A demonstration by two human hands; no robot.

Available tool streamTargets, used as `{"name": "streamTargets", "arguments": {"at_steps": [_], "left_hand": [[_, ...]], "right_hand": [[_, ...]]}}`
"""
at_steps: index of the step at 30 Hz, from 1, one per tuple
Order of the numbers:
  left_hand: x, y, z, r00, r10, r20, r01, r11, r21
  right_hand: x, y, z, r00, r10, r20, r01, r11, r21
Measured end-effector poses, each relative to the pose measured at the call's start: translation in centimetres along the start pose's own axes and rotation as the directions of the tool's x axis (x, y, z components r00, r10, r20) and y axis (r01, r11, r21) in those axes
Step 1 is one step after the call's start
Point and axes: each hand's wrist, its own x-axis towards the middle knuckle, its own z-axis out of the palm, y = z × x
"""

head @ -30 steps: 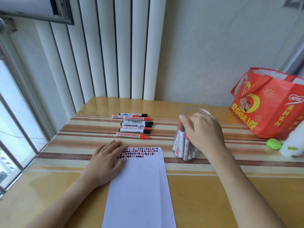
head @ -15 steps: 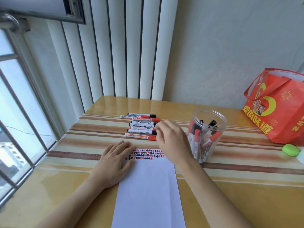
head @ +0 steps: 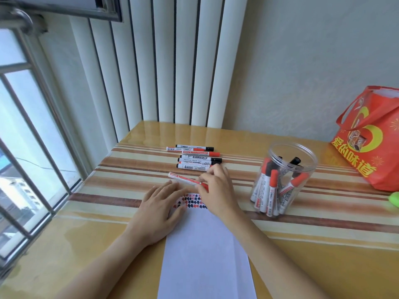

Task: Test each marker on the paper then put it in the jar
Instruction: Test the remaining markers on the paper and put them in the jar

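Observation:
My right hand [head: 216, 188] pinches a white marker with a red cap [head: 183, 179] near its capped end, just above the top of the white paper [head: 205, 255]. Rows of red and black test marks [head: 193, 201] run along the paper's top edge. Flat on the paper's left upper corner lies my left hand [head: 158, 209], fingers spread. Several more red and black markers [head: 197, 159] lie in a row on the table behind. A clear plastic jar [head: 282, 178] to the right stands upright, holding several markers.
A red shopping bag [head: 371, 143] stands at the far right with a green object [head: 395, 198] beside it. White vertical blinds hang behind the table. A barred window runs along the left. The table [head: 323, 266] has a glossy striped cover.
My right hand left the jar, moved left to the row of markers, and picked up the nearest red-capped marker, bringing it toward the paper. The left hand stayed on the paper.

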Motion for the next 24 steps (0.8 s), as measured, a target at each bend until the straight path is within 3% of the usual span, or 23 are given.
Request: {"name": "streamTargets", "arguments": {"at_steps": [3, 6, 9, 11, 14, 15, 17, 19, 21, 24], "left_hand": [[0.0, 0.3, -0.6, 0.998, 0.037, -0.05, -0.041, 0.997, -0.068], [-0.1, 0.6, -1.2, 0.991, 0.099, -0.09, -0.108, 0.988, -0.11], [-0.2, 1.0, -1.4, 0.982, 0.146, -0.123, -0.161, 0.979, -0.126], [-0.2, 1.0, -1.5, 0.975, 0.143, -0.17, -0.163, 0.98, -0.113], [-0.1, 0.8, -1.4, 0.973, 0.091, -0.212, -0.111, 0.99, -0.087], [-0.1, 0.8, -1.3, 0.976, 0.076, -0.206, -0.094, 0.993, -0.078], [-0.1, 0.9, -1.2, 0.983, 0.064, -0.175, -0.075, 0.996, -0.055], [-0.2, 1.0, -1.2, 0.988, 0.082, -0.132, -0.088, 0.995, -0.046], [-0.2, 1.1, -1.4, 0.99, 0.112, -0.091, -0.117, 0.992, -0.054], [-0.3, 1.2, -1.4, 0.986, 0.158, -0.055, -0.162, 0.982, -0.1]], "right_hand": [[-1.8, -1.8, -1.3, 0.993, 0.114, 0.041, -0.121, 0.947, 0.297], [-3.2, -3.9, -2.7, 0.96, 0.131, 0.247, -0.26, 0.747, 0.611], [-4.1, -5.0, -2.8, 0.937, 0.103, 0.334, -0.324, 0.618, 0.717], [-4.2, -5.2, -2.9, 0.936, 0.134, 0.324, -0.341, 0.569, 0.748], [-3.8, -4.2, -3.6, 0.936, 0.297, 0.191, -0.314, 0.452, 0.835], [-3.6, -3.7, -3.9, 0.94, 0.321, 0.119, -0.27, 0.483, 0.833], [-3.4, -2.1, -4.4, 0.967, 0.249, -0.053, -0.154, 0.738, 0.657], [-3.5, -0.9, -4.4, 0.981, 0.015, -0.195, 0.036, 0.967, 0.252], [-3.9, -1.1, -4.3, 0.953, -0.248, -0.174, 0.248, 0.969, -0.026], [-4.9, -3.0, -2.6, 0.917, -0.398, -0.023, 0.393, 0.912, -0.119]]}}
